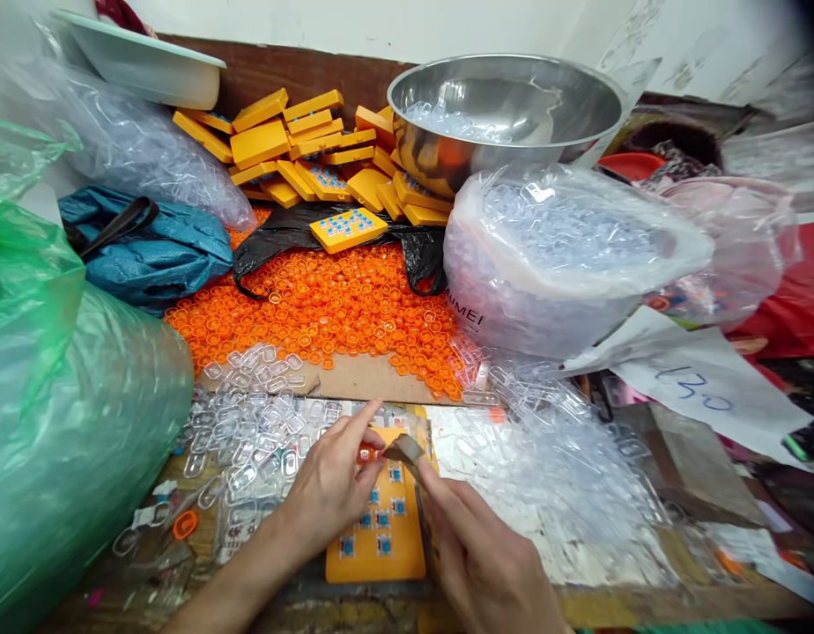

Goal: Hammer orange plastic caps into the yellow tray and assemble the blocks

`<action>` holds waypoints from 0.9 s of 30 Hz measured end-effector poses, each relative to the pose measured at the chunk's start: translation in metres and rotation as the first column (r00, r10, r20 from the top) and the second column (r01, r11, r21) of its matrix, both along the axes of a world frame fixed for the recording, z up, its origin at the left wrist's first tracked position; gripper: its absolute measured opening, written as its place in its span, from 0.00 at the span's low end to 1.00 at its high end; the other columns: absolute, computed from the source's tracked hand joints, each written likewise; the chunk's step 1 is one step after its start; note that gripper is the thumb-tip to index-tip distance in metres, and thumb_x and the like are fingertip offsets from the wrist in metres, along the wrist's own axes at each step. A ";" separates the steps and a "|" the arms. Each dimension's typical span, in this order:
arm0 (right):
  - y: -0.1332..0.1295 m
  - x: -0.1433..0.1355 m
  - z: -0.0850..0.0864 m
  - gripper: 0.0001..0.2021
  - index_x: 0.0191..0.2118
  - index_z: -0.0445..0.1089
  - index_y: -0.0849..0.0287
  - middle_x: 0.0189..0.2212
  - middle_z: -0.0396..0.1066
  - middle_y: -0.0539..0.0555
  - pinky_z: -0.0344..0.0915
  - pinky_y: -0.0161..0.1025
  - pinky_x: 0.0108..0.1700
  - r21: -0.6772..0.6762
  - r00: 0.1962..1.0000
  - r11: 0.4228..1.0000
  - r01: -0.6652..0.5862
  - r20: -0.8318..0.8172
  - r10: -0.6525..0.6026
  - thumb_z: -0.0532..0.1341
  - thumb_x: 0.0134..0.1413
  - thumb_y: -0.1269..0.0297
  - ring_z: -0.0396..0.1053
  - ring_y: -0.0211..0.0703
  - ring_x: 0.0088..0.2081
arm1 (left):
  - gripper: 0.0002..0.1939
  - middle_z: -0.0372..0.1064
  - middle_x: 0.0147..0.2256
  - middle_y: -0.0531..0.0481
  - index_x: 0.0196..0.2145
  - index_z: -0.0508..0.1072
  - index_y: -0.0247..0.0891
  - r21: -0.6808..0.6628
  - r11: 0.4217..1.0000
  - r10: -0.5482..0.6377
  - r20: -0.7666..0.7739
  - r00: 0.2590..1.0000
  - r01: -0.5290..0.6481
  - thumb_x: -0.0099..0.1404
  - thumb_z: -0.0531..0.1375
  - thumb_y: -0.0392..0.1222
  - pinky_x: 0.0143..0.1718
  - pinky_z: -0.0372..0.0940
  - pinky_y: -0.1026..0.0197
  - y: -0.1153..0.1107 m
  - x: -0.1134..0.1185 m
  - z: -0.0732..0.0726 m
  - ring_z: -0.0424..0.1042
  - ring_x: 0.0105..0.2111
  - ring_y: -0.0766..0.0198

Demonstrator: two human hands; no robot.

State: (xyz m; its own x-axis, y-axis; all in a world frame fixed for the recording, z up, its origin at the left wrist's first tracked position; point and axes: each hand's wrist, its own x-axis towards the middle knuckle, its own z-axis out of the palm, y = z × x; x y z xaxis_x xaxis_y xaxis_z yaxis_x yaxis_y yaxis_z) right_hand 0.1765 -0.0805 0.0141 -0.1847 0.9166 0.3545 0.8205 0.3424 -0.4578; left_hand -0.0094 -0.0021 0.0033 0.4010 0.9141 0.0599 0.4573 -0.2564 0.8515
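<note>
My left hand (pixel 329 480) pinches a small orange plastic ring piece (pixel 366 453) over the far end of a yellow block (pixel 373 563). The block lies flat in front of me and carries several small blue-and-clear pieces (pixel 381 519) on its top. In my right hand (pixel 483 550) is a flat grey metal blade (pixel 404 449), its tip close to the fingers of my left hand. Whether the blade touches the orange piece I cannot tell. Clear plastic frames (pixel 248 440) lie in a pile left of my left hand.
Behind the block spreads a heap of orange ring pieces (pixel 328 291). Stacked yellow blocks (pixel 262 145) and a steel bowl (pixel 506 106) stand at the back. A bag of clear parts (pixel 566 255) and loose clear pieces (pixel 558 449) are right; a green bag (pixel 83 440) is left.
</note>
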 end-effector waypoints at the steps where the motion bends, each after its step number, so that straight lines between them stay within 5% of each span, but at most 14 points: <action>1: 0.000 0.001 -0.001 0.27 0.64 0.57 0.53 0.42 0.75 0.53 0.72 0.28 0.37 0.015 1.000 1.000 0.016 -0.027 -0.016 0.53 0.61 0.77 0.76 0.36 0.36 | 0.33 0.75 0.40 0.46 0.62 0.57 0.36 -0.017 1.000 0.006 -0.007 1.000 -0.006 0.60 0.59 0.33 0.45 0.71 0.53 0.002 -0.002 0.001 0.74 0.40 0.58; 7: 0.002 0.006 0.001 0.23 0.58 0.65 0.52 0.46 0.74 0.50 0.67 0.26 0.49 0.111 0.961 0.975 0.191 -0.224 -0.162 0.59 0.59 0.76 0.74 0.34 0.44 | 0.11 0.74 0.46 0.41 0.43 0.76 0.35 0.262 0.956 0.199 -0.231 0.952 -0.136 0.63 0.58 0.34 0.51 0.67 0.51 0.057 -0.015 0.006 0.72 0.47 0.54; 12: 0.002 0.006 0.002 0.24 0.58 0.66 0.48 0.47 0.75 0.46 0.69 0.26 0.49 0.127 0.932 0.960 0.250 -0.301 -0.203 0.60 0.58 0.77 0.75 0.33 0.44 | 0.11 0.74 0.32 0.44 0.33 0.77 0.35 0.245 0.960 0.205 -0.300 0.932 -0.133 0.62 0.55 0.28 0.43 0.69 0.52 0.094 -0.018 0.001 0.73 0.37 0.56; 17: -0.003 0.011 -0.005 0.21 0.55 0.68 0.53 0.47 0.76 0.50 0.72 0.31 0.48 0.114 0.920 0.952 0.285 -0.310 -0.238 0.62 0.57 0.75 0.76 0.38 0.43 | 0.04 0.73 0.30 0.51 0.32 0.75 0.36 0.184 0.978 0.148 -0.282 0.948 -0.098 0.58 0.63 0.32 0.33 0.68 0.62 0.091 -0.012 -0.003 0.72 0.29 0.64; 22: -0.004 0.011 -0.007 0.22 0.56 0.67 0.54 0.47 0.76 0.51 0.73 0.31 0.47 0.123 0.948 0.967 0.221 -0.261 -0.184 0.60 0.58 0.77 0.76 0.39 0.44 | 0.07 0.71 0.34 0.45 0.30 0.78 0.35 0.208 0.971 0.172 -0.284 0.943 -0.114 0.62 0.59 0.33 0.42 0.68 0.54 0.086 -0.011 -0.005 0.71 0.37 0.57; 27: -0.005 0.012 -0.009 0.23 0.56 0.67 0.54 0.47 0.75 0.51 0.72 0.31 0.47 0.143 0.957 0.969 0.201 -0.240 -0.163 0.61 0.57 0.77 0.76 0.39 0.44 | 0.15 0.75 0.38 0.46 0.47 0.75 0.37 0.175 0.985 0.019 -0.184 0.983 0.014 0.64 0.57 0.34 0.46 0.68 0.55 0.050 -0.003 0.008 0.73 0.40 0.59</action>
